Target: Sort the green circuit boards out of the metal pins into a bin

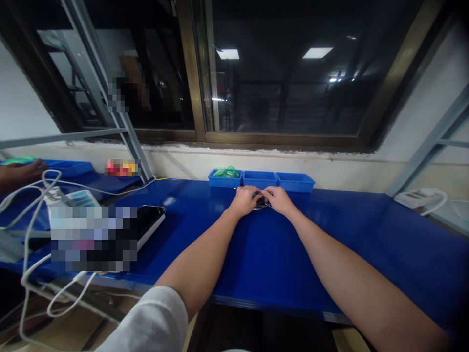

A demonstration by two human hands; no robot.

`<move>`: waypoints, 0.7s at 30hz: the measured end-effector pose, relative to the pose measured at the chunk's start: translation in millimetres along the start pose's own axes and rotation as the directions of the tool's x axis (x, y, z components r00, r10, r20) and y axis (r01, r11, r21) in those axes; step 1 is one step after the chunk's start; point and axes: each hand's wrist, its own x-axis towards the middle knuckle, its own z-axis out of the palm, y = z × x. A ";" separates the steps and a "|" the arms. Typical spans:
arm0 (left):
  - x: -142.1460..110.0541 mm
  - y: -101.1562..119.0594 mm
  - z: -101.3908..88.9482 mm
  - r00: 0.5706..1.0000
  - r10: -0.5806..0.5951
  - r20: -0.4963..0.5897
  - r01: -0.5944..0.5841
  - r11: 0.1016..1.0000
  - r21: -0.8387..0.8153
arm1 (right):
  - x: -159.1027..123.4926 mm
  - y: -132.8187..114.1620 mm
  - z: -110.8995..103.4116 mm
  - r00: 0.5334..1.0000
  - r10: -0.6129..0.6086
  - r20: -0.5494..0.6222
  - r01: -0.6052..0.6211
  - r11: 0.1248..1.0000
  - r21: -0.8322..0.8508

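Note:
Both arms stretch forward over the blue tabletop [273, 264]. My left hand [245, 200] and my right hand [281, 200] nearly meet in front of the blue bins. Under and between their fingertips lies a small dark heap of thin, shiny strands or pins [261, 206], too small to name. The fingers of each hand are bent inward and closed at the heap; what they pinch is hidden. Just behind stand the left blue bin [224, 183] with crumpled green plastic [226, 171] in it, the middle blue bin [260, 180] and the right blue bin [296, 184].
A dark-screened device [151, 215] lies on the left of the table, partly blurred out. White cables [27, 249] loop beside it. Another person's hand [27, 171] shows at the far left. A white power strip [417, 198] is at right. Grey metal posts [126, 129] flank the window.

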 end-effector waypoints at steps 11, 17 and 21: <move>0.9 -1.0 -2.8 0.996 -0.058 -0.067 0.063 0.994 0.087 | 1.8 3.8 3.1 0.996 0.037 -0.086 -0.018 0.976 0.217; 0.9 3.3 -3.0 0.992 -0.104 -0.072 0.114 0.982 0.151 | 1.8 0.4 1.9 0.998 0.051 -0.045 -0.047 0.996 0.073; 1.9 3.4 -0.5 0.988 -0.129 -0.084 0.142 0.973 0.180 | 0.6 -5.1 1.7 0.999 0.036 -0.038 -0.034 0.998 0.057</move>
